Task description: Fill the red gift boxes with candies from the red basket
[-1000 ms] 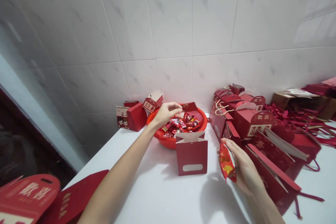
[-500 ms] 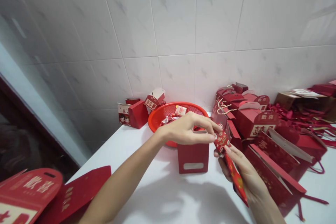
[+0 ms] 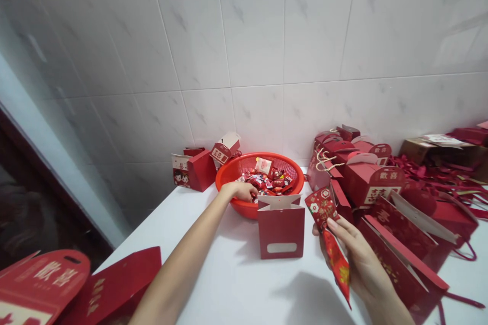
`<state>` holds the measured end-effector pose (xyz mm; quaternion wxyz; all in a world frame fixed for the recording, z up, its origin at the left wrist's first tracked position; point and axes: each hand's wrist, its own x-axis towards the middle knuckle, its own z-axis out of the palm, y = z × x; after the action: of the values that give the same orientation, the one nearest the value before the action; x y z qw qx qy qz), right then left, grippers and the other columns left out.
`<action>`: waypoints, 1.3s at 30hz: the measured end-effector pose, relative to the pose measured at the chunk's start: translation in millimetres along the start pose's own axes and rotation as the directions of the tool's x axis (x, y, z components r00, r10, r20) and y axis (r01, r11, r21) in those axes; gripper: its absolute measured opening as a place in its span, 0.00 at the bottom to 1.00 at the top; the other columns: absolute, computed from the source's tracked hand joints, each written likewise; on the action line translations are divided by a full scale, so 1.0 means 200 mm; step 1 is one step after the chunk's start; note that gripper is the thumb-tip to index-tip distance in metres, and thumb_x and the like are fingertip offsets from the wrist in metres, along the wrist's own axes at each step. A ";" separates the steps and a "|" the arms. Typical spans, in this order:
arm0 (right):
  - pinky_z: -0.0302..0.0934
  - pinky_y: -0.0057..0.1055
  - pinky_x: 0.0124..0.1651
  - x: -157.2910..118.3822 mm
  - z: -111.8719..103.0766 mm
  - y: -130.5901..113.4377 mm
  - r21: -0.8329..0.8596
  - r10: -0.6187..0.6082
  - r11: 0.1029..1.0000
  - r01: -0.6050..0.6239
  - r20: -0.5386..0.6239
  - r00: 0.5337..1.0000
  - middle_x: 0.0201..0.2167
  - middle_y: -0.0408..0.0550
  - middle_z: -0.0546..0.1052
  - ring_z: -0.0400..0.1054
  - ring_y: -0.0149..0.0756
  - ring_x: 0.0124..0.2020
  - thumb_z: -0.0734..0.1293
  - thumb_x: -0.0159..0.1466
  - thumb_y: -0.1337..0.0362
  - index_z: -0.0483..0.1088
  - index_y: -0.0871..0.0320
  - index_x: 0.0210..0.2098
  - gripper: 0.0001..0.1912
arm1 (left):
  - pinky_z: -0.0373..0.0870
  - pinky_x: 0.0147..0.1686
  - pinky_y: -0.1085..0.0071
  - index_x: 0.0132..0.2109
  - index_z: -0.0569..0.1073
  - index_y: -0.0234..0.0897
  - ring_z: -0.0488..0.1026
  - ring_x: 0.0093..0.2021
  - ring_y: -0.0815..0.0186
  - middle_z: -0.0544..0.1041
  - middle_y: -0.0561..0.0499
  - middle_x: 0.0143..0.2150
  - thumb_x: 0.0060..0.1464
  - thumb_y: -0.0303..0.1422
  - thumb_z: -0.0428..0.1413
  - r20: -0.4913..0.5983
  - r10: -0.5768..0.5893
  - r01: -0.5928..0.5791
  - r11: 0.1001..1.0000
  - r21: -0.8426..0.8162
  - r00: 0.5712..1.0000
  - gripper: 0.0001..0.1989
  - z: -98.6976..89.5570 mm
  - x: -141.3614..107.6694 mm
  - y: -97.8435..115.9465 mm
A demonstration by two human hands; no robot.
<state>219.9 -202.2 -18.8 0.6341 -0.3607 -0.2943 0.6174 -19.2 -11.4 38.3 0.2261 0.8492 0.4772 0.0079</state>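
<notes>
My left hand (image 3: 244, 191) reaches over the near left rim of a red plastic basket (image 3: 222, 170). Its fingers curl down among the wrapped candies (image 3: 280, 183), and whatever they grasp is hidden. Several red candy packets are gripped in my right hand (image 3: 353, 251): a flower-printed packet (image 3: 322, 204) sticks up past the thumb, and a shiny red-and-gold packet (image 3: 336, 264) hangs below. Between my hands stands an upright red gift box (image 3: 281, 233), its top open, a white label-shaped window on its near side.
Red gift boxes (image 3: 375, 180) crowd the right side, with dark red ribbons (image 3: 419, 175) behind. Two small boxes (image 3: 202, 170) stand left of the basket. More red cartons (image 3: 114, 279) fill the near left corner. A tiled wall (image 3: 259, 61) backs the white table (image 3: 229, 274).
My left hand has left the packets at my right hand and moved left into the basket. My right hand keeps its packets, nearly in place. The view has tilted slightly up.
</notes>
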 end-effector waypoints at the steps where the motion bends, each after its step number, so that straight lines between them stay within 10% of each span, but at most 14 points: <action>1: 0.62 0.21 0.21 0.00 0.00 0.00 -0.006 0.000 1.000 0.000 -0.001 1.000 0.26 0.45 0.80 0.69 0.28 0.17 0.80 0.49 0.57 0.77 0.59 0.32 0.16 | 0.65 0.30 0.75 0.25 0.79 0.43 0.72 0.28 0.65 0.79 0.55 0.27 0.38 0.32 0.63 0.021 -0.020 0.020 1.000 0.001 1.000 0.02 0.01 0.00 -0.01; 13: 0.65 0.22 0.24 -0.01 0.02 0.00 -0.012 -0.005 1.000 0.004 -0.037 0.999 0.26 0.46 0.79 0.70 0.29 0.20 0.81 0.47 0.57 0.77 0.59 0.32 0.18 | 0.70 0.30 0.67 0.26 0.76 0.35 0.73 0.27 0.60 0.73 0.51 0.22 0.34 0.20 0.57 -0.014 -0.212 0.203 0.952 -0.229 0.977 0.09 0.05 0.04 -0.12; 18: 0.64 0.21 0.23 0.00 0.02 0.00 -0.026 -0.001 1.000 0.001 -0.030 1.000 0.26 0.46 0.80 0.69 0.28 0.19 0.81 0.47 0.57 0.77 0.59 0.32 0.18 | 0.75 0.33 0.70 0.47 0.74 0.35 0.74 0.30 0.67 0.75 0.52 0.33 0.44 0.22 0.54 -0.152 -0.156 0.066 0.878 -0.475 0.976 0.20 -0.01 0.00 -0.11; 25: 0.64 0.23 0.23 0.01 0.02 0.02 -0.059 -0.025 0.998 0.022 -0.046 0.999 0.28 0.47 0.81 0.71 0.30 0.20 0.80 0.50 0.56 0.79 0.58 0.36 0.18 | 0.77 0.37 0.66 0.44 0.73 0.33 0.76 0.30 0.67 0.74 0.55 0.29 0.41 0.24 0.65 -0.285 -0.057 -0.195 0.602 -0.775 0.957 0.19 -0.09 -0.05 -0.04; 32: 0.67 0.26 0.24 0.02 0.04 0.01 -0.033 -0.087 0.996 0.085 -0.060 0.994 0.37 0.47 0.83 0.75 0.35 0.24 0.81 0.49 0.57 0.77 0.55 0.44 0.25 | 0.76 0.41 0.66 0.44 0.77 0.32 0.78 0.38 0.63 0.79 0.47 0.36 0.41 0.30 0.69 -0.404 0.196 -0.439 0.572 -0.693 0.893 0.21 -0.17 -0.19 0.21; 39: 0.69 0.27 0.30 0.04 0.06 -0.03 -0.013 -0.227 0.974 0.227 -0.089 0.970 0.37 0.47 0.83 0.77 0.38 0.30 0.81 0.48 0.58 0.78 0.55 0.42 0.23 | 0.71 0.37 0.71 0.40 0.81 0.35 0.75 0.37 0.64 0.80 0.49 0.37 0.47 0.29 0.63 -0.289 0.467 -0.536 0.805 -0.252 0.836 0.10 -0.15 -0.34 0.45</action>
<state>213.7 -192.8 -7.2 0.7127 -0.3529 -0.3058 0.5235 9.5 -95.5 115.2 0.2993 0.8906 0.2478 0.2363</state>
